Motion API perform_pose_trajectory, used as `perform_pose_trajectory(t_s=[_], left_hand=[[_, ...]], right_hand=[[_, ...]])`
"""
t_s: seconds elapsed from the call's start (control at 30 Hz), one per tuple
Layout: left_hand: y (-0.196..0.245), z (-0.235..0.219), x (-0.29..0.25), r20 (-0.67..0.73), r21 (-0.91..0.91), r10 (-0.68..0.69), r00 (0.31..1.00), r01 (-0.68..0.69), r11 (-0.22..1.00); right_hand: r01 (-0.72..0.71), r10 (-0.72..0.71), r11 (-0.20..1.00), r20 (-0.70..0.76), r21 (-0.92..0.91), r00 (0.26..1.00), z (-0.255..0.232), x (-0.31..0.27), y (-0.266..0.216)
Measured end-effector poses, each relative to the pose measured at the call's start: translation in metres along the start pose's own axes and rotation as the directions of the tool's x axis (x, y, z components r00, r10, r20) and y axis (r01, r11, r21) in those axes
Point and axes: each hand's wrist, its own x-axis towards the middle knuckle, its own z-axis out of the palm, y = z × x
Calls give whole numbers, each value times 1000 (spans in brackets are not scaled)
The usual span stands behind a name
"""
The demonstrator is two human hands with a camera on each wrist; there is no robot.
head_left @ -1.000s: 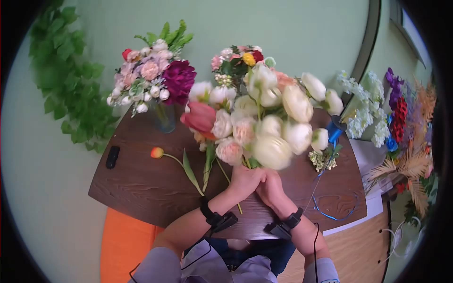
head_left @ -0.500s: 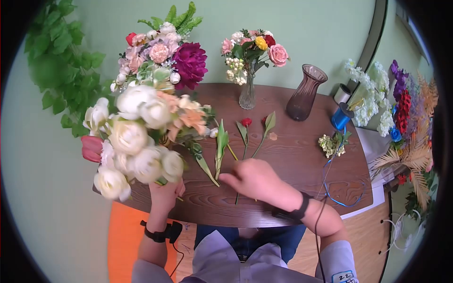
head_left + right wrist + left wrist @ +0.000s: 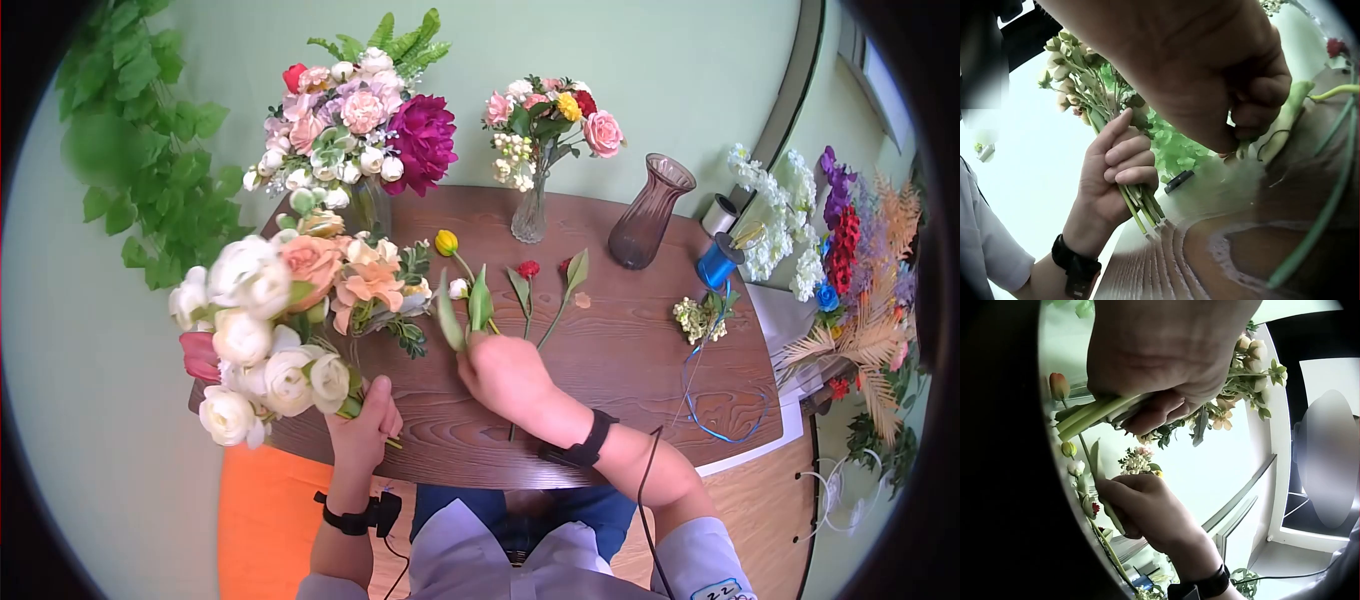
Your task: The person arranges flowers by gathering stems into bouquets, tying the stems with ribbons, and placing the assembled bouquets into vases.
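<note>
Head view: showed the bouquet [image 3: 275, 320] swung out to nine o'clock over the counter's [image 3: 620, 350] left edge, no longer up at centre as a second before, and lower and nearer the edge than half a second ago. Held there by the left hand [image 3: 362, 425], fingers wrapped tight round the bunched stems, as confirmed in the right wrist view [image 3: 1116, 175]. Freed from the bunch, the right hand [image 3: 505, 370] had gone to the loose stems at counter centre and closed on the yellow tulip [image 3: 446, 242], lifting its leaves off the wood, bloom pointing toward eleven o'clock. Judged as picking the next stem to add to the bunch. Left lying at twelve to one o'clock of that hand: a red flower stem [image 3: 527, 270] and a leafy stem [image 3: 572, 270]. Further back, a brown vase [image 3: 648, 210] at one o'clock, empty, and blue ribbon [image 3: 715, 265] at two o'clock. Hard to tell exactly how many stems were pinched in the right hand: knuckles hid the grip from the head camera, and both wrist views were backlit and crowded. Bouquet's lower stem ends cut off behind the left hand.
</note>
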Motion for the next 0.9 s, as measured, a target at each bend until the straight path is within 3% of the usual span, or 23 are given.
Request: perform_pose_trajectory(t_s=[0.13,0.2,0.33,0.4,0.53,0.73,0.83,0.9], left_hand=[[-8,2,-2,55,-44,-21,998,23,999],[-9,4,-2,97,-42,-16,995,20,999],[-9,11,-4,71,-24,-24,997,26,999],[-9,12,-5,55,-8,-29,998,30,1000],[-9,17,-3,49,-33,-23,999,25,999],[-6,25,-2,60,12,-24,998,23,1000],[-7,28,-1,63,-5,-26,998,27,1000],[-7,32,3,70,-20,-25,997,27,999]], right_hand=[[-120,120,993,-53,9,991,1,6,14],[-176,178,984,81,-36,981,6,14,20],[-215,220,975,131,-51,967,3,24,9],[-203,224,974,255,-103,941,-1,31,5],[-294,302,953,334,-76,893,4,44,10],[-337,281,929,301,154,911,-3,27,37],[-391,265,660,288,642,920,-7,10,52],[-338,242,620,238,708,941,-13,-1,60]])
